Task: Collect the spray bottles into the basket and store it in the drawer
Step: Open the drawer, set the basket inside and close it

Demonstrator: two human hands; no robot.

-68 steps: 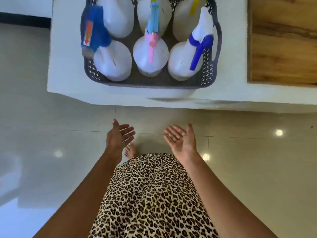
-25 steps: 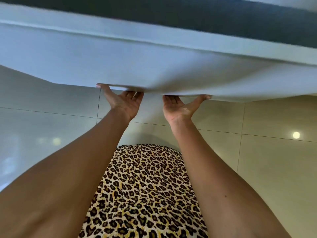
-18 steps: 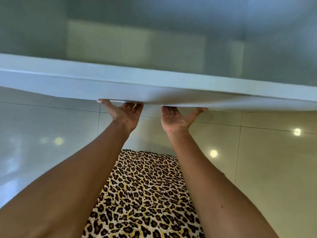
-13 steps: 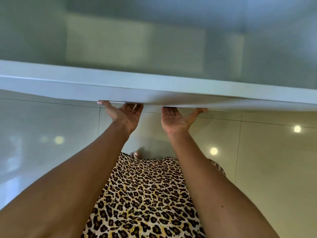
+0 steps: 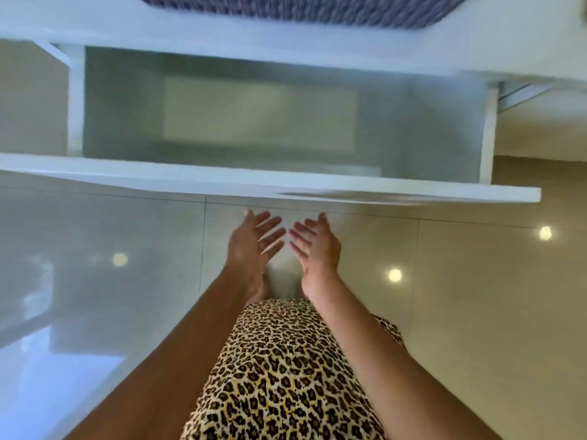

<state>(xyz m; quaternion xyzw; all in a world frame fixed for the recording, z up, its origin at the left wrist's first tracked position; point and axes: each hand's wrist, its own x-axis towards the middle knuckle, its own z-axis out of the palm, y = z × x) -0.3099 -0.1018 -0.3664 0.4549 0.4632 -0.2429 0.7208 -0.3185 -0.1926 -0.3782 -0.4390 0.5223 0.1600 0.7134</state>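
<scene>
- Looking down from the head view: leopard-print garment (image 5: 286, 376) fills the bottom centre, both bare forearms reach forward over it.
- Glossy tiled floor (image 5: 460, 312) lies under everything, with round light reflections on it.
- Left hand (image 5: 251, 246) is released, palm up and turned inward, fingers spread, grasping nothing.
- Right hand (image 5: 314, 246) is released too, palm up and turned inward, fingers loosely extended, grasping nothing.
- The 2 hands sit just beside each other, fingertips near but apart, both blurred.
- Both hands are just below the drawer's front edge and not touching it.
- Drawer (image 5: 254, 182) is pulled out, white front panel running across the frame, white side walls left and right.
- Drawer interior shows a grey-green bottom with a paler rectangular reflection; nothing visible inside it.
- A rail shows at the drawer's far right corner.
- White countertop (image 5: 95, 23) runs above and beyond the drawer.
- Basket (image 5: 301, 11) sits on the countertop at the top edge of the frame, only its dark perforated near wall in view, heavily blurred.
- Spray bottles are out of frame; cannot tell whether they are in the basket.
</scene>
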